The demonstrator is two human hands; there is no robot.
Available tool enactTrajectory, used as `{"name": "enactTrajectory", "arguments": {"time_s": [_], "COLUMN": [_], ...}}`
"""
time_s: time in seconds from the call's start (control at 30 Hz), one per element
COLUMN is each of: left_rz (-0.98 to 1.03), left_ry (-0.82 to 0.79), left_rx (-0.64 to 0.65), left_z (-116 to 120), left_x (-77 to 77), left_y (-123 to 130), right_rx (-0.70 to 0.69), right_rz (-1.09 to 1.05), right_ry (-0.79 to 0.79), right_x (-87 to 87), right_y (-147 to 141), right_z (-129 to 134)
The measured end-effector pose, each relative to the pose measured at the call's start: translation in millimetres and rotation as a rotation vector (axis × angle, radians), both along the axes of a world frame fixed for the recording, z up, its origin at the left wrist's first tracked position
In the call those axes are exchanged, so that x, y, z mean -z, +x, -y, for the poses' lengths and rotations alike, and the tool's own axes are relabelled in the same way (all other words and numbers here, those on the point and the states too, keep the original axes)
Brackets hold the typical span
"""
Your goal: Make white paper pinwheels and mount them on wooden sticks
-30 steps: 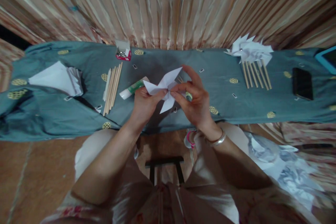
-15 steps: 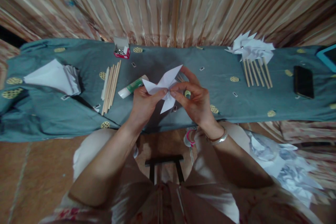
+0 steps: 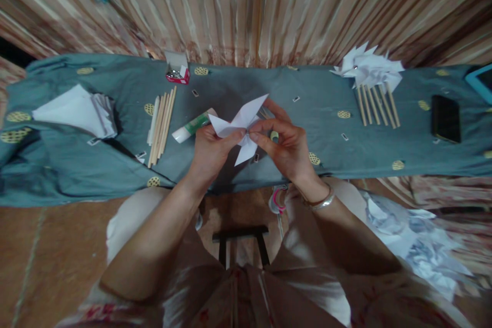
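A white paper pinwheel is held up over the near middle of the table. My left hand is closed on its left side, the thumb pressed near the centre. My right hand pinches at the centre with thumb and index finger, its other fingers curled behind the paper. A tiny dark spot shows between the fingertips, too small to name. Just left of the pinwheel lies a green and white glue tube, partly covered by the paper and my left hand. Behind my right hand a small yellow-green object is mostly hidden.
Several wooden sticks and a stack of folded white paper lie left. An open red-and-white box holds small metal pieces. Finished pinwheels on sticks, a phone and a blue-edged device are right. Crumpled paper lies below.
Both hands keep almost the same hold on the pinwheel. The view has shifted very slightly; nothing on the table has visibly moved.
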State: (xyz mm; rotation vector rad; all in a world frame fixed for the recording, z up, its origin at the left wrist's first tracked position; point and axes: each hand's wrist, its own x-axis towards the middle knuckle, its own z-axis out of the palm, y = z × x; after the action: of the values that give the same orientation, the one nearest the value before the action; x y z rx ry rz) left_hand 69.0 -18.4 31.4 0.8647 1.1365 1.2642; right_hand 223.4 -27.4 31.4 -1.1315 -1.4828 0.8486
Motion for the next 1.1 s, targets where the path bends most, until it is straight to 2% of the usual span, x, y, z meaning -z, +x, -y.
{"name": "enactTrajectory", "arguments": {"time_s": [0.37,0.77,1.1], "left_rz": [0.030,-0.071,-0.106], "left_ry": [0.015,-0.001,0.027], "left_rx": [0.011,0.001,0.032], "left_z": [0,2,1], "left_x": [1.3,-6.7,-4.9], "left_y": [0,-1,-3], "right_rx": [0.001,-0.019,-0.118], "right_rz": [0.003,-0.033,-0.238], "right_ry": [-0.020,-0.042,-0.253], "right_x": [-2.1,1.6,13.9], "right_y": [-1,-1,-1], "right_z": [1,-1,-5]}}
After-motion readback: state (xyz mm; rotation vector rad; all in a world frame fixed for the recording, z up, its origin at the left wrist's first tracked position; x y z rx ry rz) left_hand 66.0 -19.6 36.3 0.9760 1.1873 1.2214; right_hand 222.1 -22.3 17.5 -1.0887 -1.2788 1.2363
